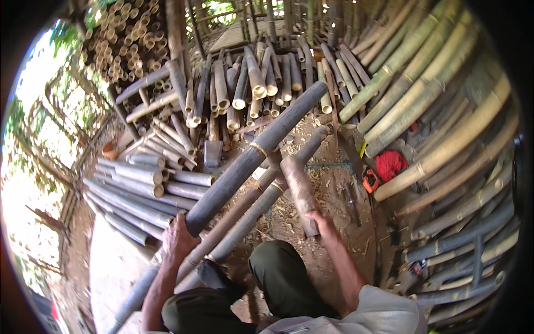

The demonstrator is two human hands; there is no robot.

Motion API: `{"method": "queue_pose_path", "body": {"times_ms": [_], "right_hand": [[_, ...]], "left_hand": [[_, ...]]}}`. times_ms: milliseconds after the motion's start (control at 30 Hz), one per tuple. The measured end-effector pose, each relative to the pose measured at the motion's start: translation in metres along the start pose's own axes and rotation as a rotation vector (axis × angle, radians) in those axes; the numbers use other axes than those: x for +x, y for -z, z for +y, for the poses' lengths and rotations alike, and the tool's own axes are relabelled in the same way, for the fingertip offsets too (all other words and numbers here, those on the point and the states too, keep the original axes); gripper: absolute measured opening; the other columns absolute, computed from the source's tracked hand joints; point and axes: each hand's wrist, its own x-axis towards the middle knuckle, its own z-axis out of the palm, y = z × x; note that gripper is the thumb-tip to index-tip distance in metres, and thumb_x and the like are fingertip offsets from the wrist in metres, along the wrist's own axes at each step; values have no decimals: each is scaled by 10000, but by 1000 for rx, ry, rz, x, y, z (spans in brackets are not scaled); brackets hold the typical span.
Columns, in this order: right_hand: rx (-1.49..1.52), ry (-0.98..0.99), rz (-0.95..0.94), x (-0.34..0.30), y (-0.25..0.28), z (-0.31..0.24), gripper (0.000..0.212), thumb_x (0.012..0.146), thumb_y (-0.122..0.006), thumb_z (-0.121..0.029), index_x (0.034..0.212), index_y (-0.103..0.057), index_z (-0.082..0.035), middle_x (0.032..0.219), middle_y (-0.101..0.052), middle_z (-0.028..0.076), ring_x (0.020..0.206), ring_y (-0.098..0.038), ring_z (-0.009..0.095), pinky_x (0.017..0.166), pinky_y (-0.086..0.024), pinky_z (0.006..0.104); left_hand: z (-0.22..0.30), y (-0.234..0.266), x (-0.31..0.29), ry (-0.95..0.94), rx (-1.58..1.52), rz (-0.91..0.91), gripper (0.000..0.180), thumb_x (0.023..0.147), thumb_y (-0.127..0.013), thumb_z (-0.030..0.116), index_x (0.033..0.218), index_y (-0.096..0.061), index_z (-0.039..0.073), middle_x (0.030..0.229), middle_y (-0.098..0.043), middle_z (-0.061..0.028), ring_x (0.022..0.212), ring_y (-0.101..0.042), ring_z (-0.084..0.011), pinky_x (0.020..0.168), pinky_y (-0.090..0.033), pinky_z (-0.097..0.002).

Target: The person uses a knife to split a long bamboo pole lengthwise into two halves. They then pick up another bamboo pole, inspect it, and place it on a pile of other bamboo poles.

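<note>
My left hand [178, 242] is closed round a dark grey bamboo pole [236, 175], which slants from the lower left up to the far right and has a pale ring at its joint. In my right hand [321, 222] is a short, thick wooden billet [300, 186], gripped near its lower end. The billet's upper end is tilted to the left, close to the slanted pole. Beneath the pole, a brownish bamboo pole [219, 225] and a greyish bamboo pole [253, 214] lie across each other.
Cut bamboo tubes [256, 75] are stacked ahead, with another pile [139, 186] at the left. Long bamboo poles [439, 94] lean along the right side. A red cloth [391, 164] and an orange-handled tool [371, 181] lie at the right. Shavings [286, 225] litter the ground.
</note>
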Motion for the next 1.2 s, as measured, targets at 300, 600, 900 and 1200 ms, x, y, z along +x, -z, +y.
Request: {"method": "queue_pose_path", "body": {"times_ms": [300, 600, 900, 1200], "right_hand": [[454, 27, 394, 74, -97, -32, 636, 834, -751, -307, 1280, -399, -21, 965, -572, 144, 699, -682, 268, 477, -625, 396], [5, 332, 359, 81, -92, -54, 746, 833, -693, -205, 1467, -336, -43, 1001, -624, 165, 722, -666, 231, 588, -609, 363], [-1132, 560, -40, 110, -160, -198, 945, 903, -714, -304, 1640, -168, -76, 1226, -657, 339, 911, -756, 337, 764, -633, 468], [-1375, 316, -119, 135, -161, -211, 938, 831, -728, -206, 1637, -258, -105, 1513, -511, 286, 1295, -614, 379, 1110, -484, 498]], "left_hand": [[1, -6, 2, -20, -50, 63, 559, 645, -827, 215, 1092, -552, 22, 1007, -700, -216, 987, -693, -403, 866, -550, -488], [-7, -18, 3, -95, -32, 88, 500, 650, -802, 190, 1039, -558, -9, 1004, -689, -249, 972, -691, -419, 853, -546, -509], [-19, -13, 4, -102, -4, 69, 426, 650, -753, 172, 982, -580, -32, 902, -698, -261, 877, -700, -434, 815, -555, -510], [-5, -16, -10, -60, -86, -13, 441, 697, -772, 185, 1020, -556, -25, 988, -692, -239, 951, -702, -411, 839, -559, -492]]}}
